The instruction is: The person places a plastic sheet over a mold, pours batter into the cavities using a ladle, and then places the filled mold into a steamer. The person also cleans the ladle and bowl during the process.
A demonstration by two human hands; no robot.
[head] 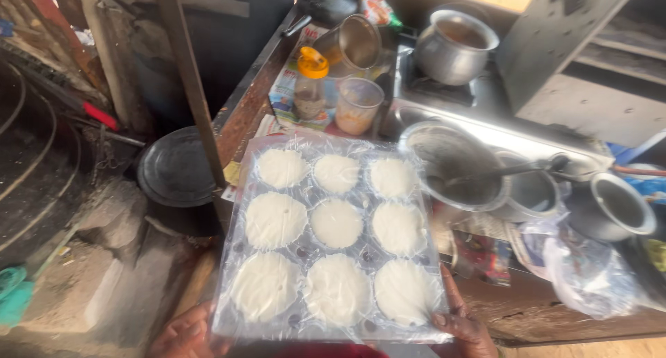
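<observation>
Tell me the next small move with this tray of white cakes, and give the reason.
Probably keep the tray level and carry it toward a bare spot before setting it down. Both the left hand and the right hand grip only its near corners, all nine moulds are full of white cakes, and the counter beyond is crowded with a steel bowl, pots and a plastic bag.

Left hand point(189, 336) and right hand point(463, 325) hold a plastic-lined idli tray point(333, 240).
</observation>
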